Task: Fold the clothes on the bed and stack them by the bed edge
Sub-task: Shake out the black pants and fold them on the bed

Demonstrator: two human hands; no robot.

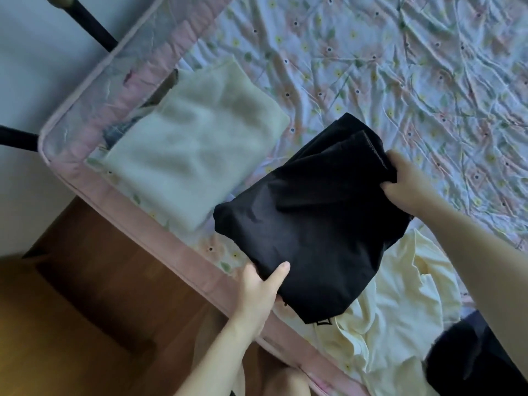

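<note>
The left hand (258, 292) grips the near left edge of a folded black garment (308, 224); its thumb lies on top of the cloth and the other fingers are hidden under it. The right hand (408, 181) grips the far right edge of the same garment, with the fingers curled around a thick fold of the cloth. So the black garment lies between the two hands, held at opposite sides, and it stretches from the near left to the far right. I cannot tell if its underside touches the bed or hangs just above it.

Just to the left of the black garment, at the corner of the bed, there is a folded pale green garment (194, 144). It lies on top of other folded things, of which only small parts show at its far left side. On the near right, partly under the black garment, an unfolded cream garment (394, 315) lies crumpled by the bed edge. Another dark cloth (468, 364) is at the near right corner of the view. The flowered bedsheet (400, 67) is wrinkled. To the near left is the wooden floor (100, 295).
</note>
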